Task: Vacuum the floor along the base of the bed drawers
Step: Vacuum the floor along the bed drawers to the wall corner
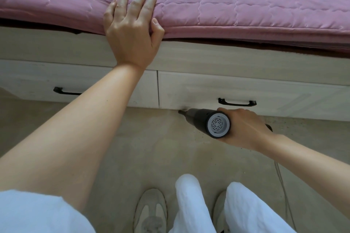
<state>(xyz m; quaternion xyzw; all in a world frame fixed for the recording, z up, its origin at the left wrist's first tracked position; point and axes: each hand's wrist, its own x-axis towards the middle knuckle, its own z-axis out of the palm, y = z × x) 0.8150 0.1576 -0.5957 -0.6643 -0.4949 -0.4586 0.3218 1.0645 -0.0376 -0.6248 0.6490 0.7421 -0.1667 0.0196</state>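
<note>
1. Vacuum [210,122]: a small handheld unit with a dark body, its grey vented rear cap facing the camera. It is held low over the floor [151,147], in front of the right drawer [246,92].
2. Nozzle [182,112]: the narrow tip points forward and left, meeting the seam where the drawer base joins the floor, just right of the gap between the two drawers.
3. Right hand [244,128]: fingers curled round the handle, gripping it; a cord [282,181] trails back from it.
4. Left hand [132,28]: fingers spread flat on the edge of the pink quilt [246,5], thumb hooked at its hem, apparently bracing the body. It holds nothing.
5. Key relation: the vacuum's long axis runs at an angle from hand to seam, while the seam itself runs left to right. Dark specks lie on the floor to the right of the hand, so the remaining sweep probably goes sideways along the base; only the right hand is near enough to make it.
6. Left drawer [37,85]: its base strip lies well apart from the nozzle.
</note>
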